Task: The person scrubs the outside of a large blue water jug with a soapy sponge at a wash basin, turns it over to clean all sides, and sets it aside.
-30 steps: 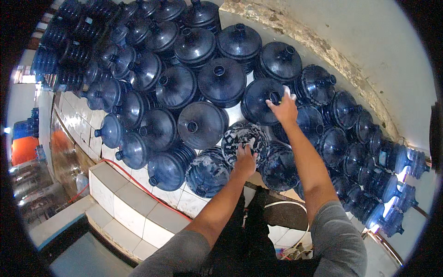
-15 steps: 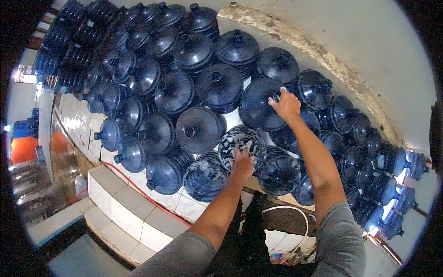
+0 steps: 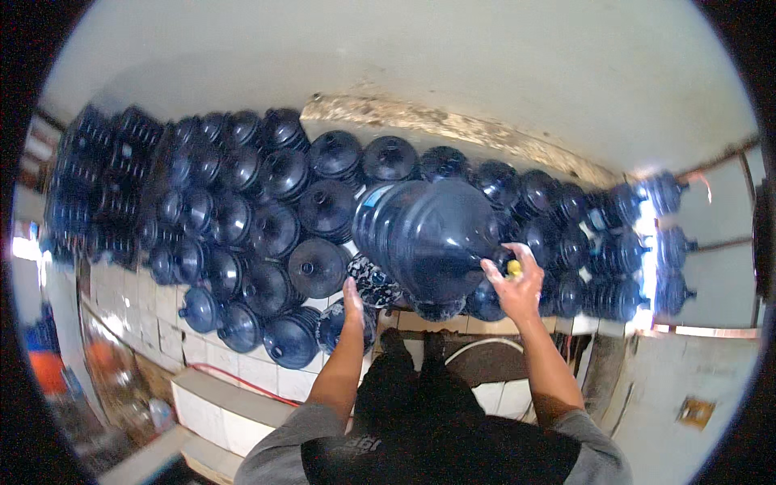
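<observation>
A large dark-blue water jug (image 3: 449,230) is raised above the others, lying tilted with its neck toward my right hand (image 3: 521,283). The fingers and thumb of that hand are closed at the neck, and a small yellow thing (image 3: 515,267) shows among them, too small to name. My left hand (image 3: 353,304) is held upright with fingers stretched, below the raised jug's base end; whether it touches the jug I cannot tell. White foam covers a jug (image 3: 373,284) beside the left fingertips. Foam is also on my fingers.
Rows of upright blue jugs (image 3: 267,230) crowd the tiled floor, with stacked jugs (image 3: 105,186) at far left and more (image 3: 618,250) at right. A rough ledge (image 3: 453,125) runs along the wall. A red hose (image 3: 242,381) lies near a tiled step (image 3: 222,408).
My right hand has lifted the jug from its row and tipped it sideways. My left hand has left the foamy jug and moved left. The view has tilted up.
</observation>
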The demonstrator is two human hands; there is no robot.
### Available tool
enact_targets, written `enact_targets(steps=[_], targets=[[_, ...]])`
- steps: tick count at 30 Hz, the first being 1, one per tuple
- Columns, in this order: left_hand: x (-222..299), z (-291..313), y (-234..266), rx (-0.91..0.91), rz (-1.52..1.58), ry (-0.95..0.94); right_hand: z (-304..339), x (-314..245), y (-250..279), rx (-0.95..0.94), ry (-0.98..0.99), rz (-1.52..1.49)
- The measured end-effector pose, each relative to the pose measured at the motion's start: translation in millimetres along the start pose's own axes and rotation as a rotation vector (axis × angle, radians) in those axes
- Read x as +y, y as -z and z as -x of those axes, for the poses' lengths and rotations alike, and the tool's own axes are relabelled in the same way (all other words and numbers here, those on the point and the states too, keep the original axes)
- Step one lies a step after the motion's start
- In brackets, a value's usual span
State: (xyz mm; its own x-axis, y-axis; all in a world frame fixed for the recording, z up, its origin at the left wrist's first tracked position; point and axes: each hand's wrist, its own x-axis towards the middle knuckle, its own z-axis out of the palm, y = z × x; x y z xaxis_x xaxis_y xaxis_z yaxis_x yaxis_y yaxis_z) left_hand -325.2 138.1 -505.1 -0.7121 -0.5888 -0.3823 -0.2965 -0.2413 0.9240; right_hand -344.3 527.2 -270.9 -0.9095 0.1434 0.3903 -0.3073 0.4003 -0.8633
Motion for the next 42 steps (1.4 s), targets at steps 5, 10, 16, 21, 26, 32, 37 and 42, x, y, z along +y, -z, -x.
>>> enact_targets(steps=[5, 10, 16, 21, 26, 32, 37, 42], targets=[[28, 36, 0, -0.221, -0.026, 0.136, 78, -29, 126, 0.137, -0.551, -0.229], [37, 115, -61, -0.455, -0.367, 0.147, 177, 35, 195, 0.455, -0.57, -0.201], [24, 177, -115, -0.759, -0.586, 0.094, 256, 18, 277, 0.682, -0.661, -0.253], [10, 291, -198, -0.936, -0.831, -0.127, 367, 42, 350, 0.899, -0.842, -0.346], [-35, 407, -284, -1.055, -0.853, -0.257, 515, 125, 403, 1.174, -0.633, -0.204], [-96, 547, -349, -1.274, -0.902, -0.198, 635, 138, 466, 1.455, -0.816, -0.092], [-159, 603, -393, -1.44, -1.091, -0.178, 723, 140, 489, 1.594, -0.94, -0.219], [-230, 640, -437, -1.714, -1.119, -0.23, 712, 92, 502, 1.844, -0.986, -0.242]])
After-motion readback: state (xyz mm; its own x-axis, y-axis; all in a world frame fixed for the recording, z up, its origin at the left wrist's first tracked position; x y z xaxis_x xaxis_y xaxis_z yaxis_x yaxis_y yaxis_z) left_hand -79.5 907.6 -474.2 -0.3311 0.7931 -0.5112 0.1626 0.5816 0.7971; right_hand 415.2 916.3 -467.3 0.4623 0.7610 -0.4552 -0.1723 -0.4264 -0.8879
